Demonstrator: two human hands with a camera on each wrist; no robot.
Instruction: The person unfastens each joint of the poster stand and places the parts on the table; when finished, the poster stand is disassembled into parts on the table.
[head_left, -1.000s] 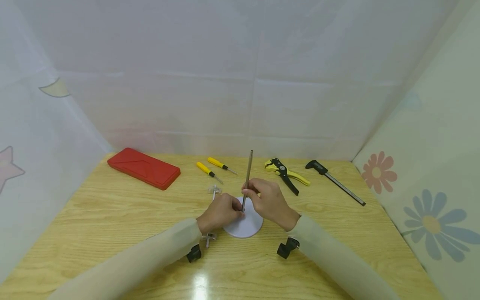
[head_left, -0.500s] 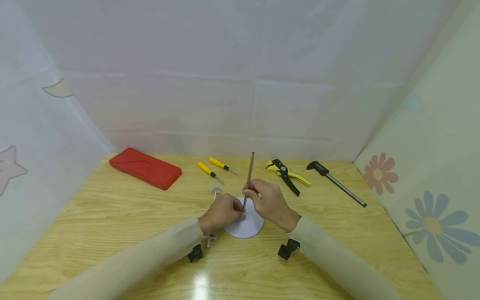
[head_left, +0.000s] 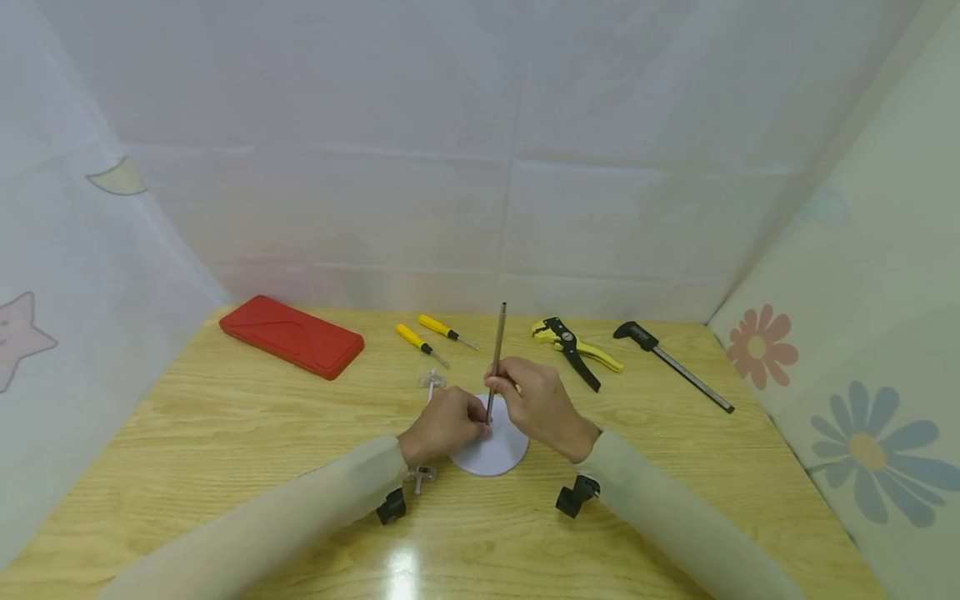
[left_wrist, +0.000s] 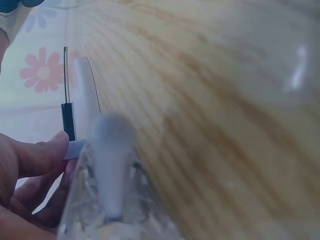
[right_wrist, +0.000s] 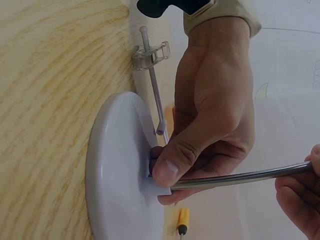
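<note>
We've got the metal rod [head_left: 496, 358] standing nearly upright, its lower end at the middle of the white round base [head_left: 501, 454] on the wooden table [head_left: 225, 433]. Our right hand [head_left: 542, 406] grips the rod partway up, fingers curled round it. Our left hand [head_left: 442, 423] pinches low down, thumb [right_wrist: 172, 165] and fingertips clamped at the small white socket where rod meets base.

Risks, as we judge them:
- Rod leans slightly w/ a long stretch free above the right fingers. If the lower end isn't square to the socket, pushing or twisting could jam it crooked.
- Left fingertips sit right at the joint, so a slip of the rod end could pinch skin btwn rod and base.
- Base is only steadied by the left pinch; too much sideways force from the right hand and it may tip or skate on the smooth table.
- Clear plastic clip on a thin stem [right_wrist: 152, 75] lies just behind the left fingers, close to the base edge. A skidding base or shifting wrist could knock it.

Wrist view of the left hand is blurred; can't tell how deep the rod end sits.

Further from the fingers, well apart: two yellow screwdrivers [head_left: 423, 340], yellow-black pliers [head_left: 573, 348], a caliper [head_left: 671, 362], a red case [head_left: 291, 335]. No trouble from those.
</note>
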